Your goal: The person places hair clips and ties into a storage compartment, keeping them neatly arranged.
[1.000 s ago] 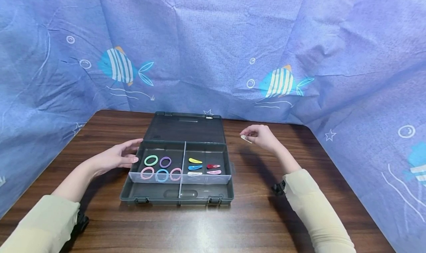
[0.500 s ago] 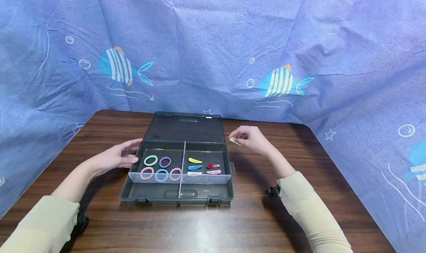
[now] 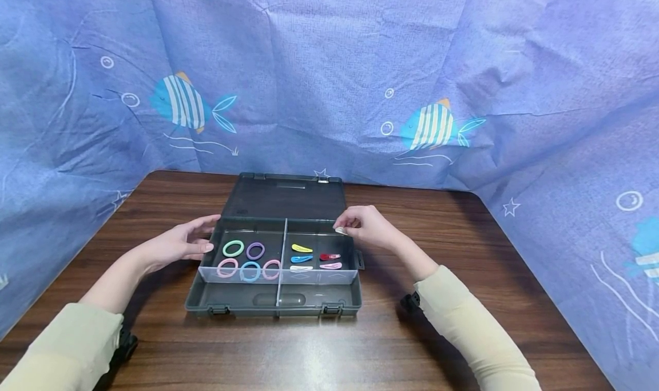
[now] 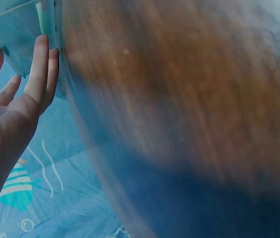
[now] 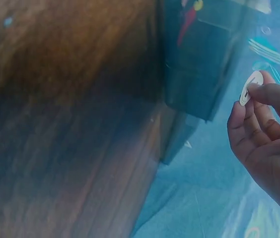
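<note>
A dark translucent divided box (image 3: 226,295) lies open on the table. My left hand (image 3: 175,246) rests at its left side, fingers loosely extended against the wall, as the left wrist view also shows. Between thumb and fingers, my right hand (image 3: 374,230) pinches a whitish snap hair clip (image 5: 250,89) over the back right corner of the box. The back right compartment holds a yellow clip (image 3: 302,248), a blue clip (image 3: 301,259), a white clip (image 3: 301,269), a red clip (image 3: 330,257) and a pink clip (image 3: 330,266).
In the back left compartment lie several hair ties, among them a green hair tie (image 3: 233,248) and a purple hair tie (image 3: 255,251). The lid (image 3: 288,199) is folded back toward the blue fish-print curtain (image 3: 319,94). Wooden table (image 3: 268,356) surrounds the box.
My right hand has moved left and slightly nearer, bringing the whitish hair clip from beside the box to over its right edge. My left hand has stayed in place.
</note>
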### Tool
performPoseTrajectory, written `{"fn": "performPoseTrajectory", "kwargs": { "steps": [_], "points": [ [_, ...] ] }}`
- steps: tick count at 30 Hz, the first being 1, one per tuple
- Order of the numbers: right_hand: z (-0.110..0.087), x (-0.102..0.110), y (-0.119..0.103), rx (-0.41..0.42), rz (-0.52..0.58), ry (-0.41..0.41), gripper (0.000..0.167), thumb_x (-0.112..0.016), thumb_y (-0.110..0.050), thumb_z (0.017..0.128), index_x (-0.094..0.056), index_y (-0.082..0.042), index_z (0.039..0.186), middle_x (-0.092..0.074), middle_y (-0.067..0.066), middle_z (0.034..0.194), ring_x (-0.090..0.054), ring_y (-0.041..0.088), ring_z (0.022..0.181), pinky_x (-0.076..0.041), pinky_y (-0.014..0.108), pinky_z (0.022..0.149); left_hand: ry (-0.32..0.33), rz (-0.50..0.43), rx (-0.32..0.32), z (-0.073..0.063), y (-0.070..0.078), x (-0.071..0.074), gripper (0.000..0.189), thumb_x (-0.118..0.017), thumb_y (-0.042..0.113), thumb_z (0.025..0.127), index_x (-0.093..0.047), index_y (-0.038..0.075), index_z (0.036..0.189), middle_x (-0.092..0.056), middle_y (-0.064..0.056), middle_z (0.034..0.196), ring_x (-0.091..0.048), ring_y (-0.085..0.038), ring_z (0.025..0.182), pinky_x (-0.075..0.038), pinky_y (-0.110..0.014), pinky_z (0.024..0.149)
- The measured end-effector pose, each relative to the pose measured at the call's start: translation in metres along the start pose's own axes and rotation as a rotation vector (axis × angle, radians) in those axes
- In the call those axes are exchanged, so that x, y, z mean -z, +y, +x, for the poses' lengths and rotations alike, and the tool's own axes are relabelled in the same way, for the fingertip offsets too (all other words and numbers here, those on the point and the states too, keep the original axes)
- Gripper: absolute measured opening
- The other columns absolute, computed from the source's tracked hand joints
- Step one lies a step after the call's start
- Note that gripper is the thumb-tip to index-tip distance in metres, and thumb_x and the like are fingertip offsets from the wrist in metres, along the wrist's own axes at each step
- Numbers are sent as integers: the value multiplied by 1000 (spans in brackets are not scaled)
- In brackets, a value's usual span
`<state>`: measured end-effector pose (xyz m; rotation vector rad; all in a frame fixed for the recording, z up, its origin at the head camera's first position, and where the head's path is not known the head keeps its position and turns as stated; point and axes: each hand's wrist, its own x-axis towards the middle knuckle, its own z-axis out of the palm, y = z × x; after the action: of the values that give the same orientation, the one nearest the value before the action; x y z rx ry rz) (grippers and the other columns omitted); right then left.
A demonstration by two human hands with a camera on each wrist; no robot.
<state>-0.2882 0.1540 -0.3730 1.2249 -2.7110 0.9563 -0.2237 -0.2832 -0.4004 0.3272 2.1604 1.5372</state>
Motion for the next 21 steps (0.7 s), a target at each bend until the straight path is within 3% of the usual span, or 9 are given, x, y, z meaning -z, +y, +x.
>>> {"fn": "performPoseTrajectory", "kwargs": {
  "steps": [11, 21],
  "points": [
    [15, -19, -1, -6, -2, -90, 8, -68, -11, 86, -73, -12, 93, -70, -7, 84, -56, 3, 69, -47, 20, 61, 1, -2, 4, 0, 0, 0, 76, -56, 13, 95, -7, 9, 152, -18, -30, 150, -37, -45, 129, -51, -37, 90],
    [25, -27, 0, 5, -3, -202, 4, -69, -11, 86, -72, -14, 88, -70, -8, 79, -57, 1, 68, -49, 18, 63, -9, 2, -4, -1, 1, -1, 76, -56, 13, 95, -6, 7, 152, -18, -31, 150, -38, -45, 129, -51, -37, 91]
  ]
}}
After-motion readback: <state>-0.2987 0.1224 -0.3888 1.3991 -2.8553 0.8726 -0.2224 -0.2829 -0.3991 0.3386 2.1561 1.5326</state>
